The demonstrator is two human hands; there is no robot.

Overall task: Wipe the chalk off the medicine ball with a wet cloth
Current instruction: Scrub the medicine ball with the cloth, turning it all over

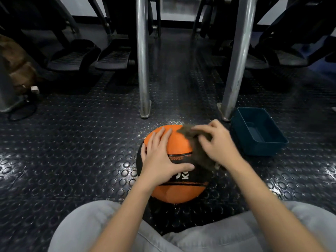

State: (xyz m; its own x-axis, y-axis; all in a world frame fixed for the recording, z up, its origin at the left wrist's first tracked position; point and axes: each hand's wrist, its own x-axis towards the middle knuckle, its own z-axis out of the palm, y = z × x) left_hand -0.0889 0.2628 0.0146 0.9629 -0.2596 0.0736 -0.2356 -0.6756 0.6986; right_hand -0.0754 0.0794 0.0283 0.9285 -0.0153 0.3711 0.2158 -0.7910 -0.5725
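Observation:
An orange and black medicine ball (179, 144) sits on the studded rubber floor between my knees. My left hand (160, 157) lies flat on its left side, fingers spread, thumb across the black band. A dark brown cloth (197, 151) drapes over the ball's upper right. My right hand (218, 144) presses on the cloth with bent fingers that pinch its top edge; the hand is motion-blurred. No chalk marks are plain to see on the bare orange part.
A teal plastic tub (258, 131) stands on the floor just right of the ball. Two metal machine legs (143, 70) (236, 70) rise behind it. Black pedals (112, 59) and gym frames fill the back. My grey-trousered knees (101, 228) frame the near edge.

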